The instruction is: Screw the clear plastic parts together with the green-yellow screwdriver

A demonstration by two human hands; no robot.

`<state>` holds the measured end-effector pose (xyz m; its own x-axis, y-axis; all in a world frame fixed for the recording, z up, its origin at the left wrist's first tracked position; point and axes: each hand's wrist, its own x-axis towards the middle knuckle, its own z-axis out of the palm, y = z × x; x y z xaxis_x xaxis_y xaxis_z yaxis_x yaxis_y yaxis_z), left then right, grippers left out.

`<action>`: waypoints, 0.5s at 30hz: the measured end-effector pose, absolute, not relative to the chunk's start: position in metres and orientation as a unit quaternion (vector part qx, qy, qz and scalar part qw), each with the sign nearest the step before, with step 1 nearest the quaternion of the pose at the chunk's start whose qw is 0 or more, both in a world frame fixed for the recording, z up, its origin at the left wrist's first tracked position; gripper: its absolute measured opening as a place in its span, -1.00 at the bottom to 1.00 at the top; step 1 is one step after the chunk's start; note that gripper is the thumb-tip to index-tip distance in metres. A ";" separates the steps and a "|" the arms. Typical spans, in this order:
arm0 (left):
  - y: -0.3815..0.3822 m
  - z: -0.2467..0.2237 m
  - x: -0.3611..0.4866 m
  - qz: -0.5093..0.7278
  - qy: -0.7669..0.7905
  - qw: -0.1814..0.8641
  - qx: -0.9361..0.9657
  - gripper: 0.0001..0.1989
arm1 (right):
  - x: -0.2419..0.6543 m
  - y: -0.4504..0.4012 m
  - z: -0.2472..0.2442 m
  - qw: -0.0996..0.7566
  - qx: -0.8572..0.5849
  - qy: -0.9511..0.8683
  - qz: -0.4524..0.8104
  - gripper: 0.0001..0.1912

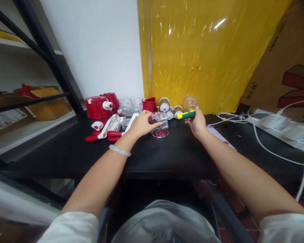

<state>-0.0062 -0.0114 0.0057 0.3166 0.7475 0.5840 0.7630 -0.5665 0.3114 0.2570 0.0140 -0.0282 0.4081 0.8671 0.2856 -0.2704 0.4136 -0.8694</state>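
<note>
My left hand (pixel 144 123), with a pale bangle (pixel 120 150) on its wrist, is closed around a clear plastic part (pixel 164 120). Just below that part, a round clear dish (pixel 160 132) holds small red pieces. My right hand (pixel 197 124) grips a green and yellow screwdriver (pixel 186 114), which points left toward the clear part without touching it. Left of my left hand lie white parts (pixel 112 125) and red handles (pixel 114 134). Drum-shaped parts (pixel 164 105) with white ends stand behind, between my hands.
Red housings (pixel 97 106) and clear containers (pixel 130 105) line the back of the black table (pixel 157 157). A phone-like flat object (pixel 221 136) lies right of my right hand. White cables and a power strip (pixel 283 130) are far right; shelves stand left.
</note>
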 end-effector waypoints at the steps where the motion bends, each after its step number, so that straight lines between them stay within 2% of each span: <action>1: -0.011 0.006 -0.006 -0.354 -0.464 0.012 -0.812 -0.50 | 0.257 0.015 -0.028 0.747 -0.397 -0.382 0.371 -0.51; 8: -0.010 0.005 -0.006 -0.353 -0.467 0.008 -0.811 -0.50 | 0.250 0.032 -0.018 0.762 -0.446 -0.356 0.306 -0.63; 15: -0.016 0.009 -0.004 -0.326 -0.467 0.012 -0.822 -0.53 | 0.253 0.038 -0.023 0.784 -0.424 -0.335 0.306 -0.68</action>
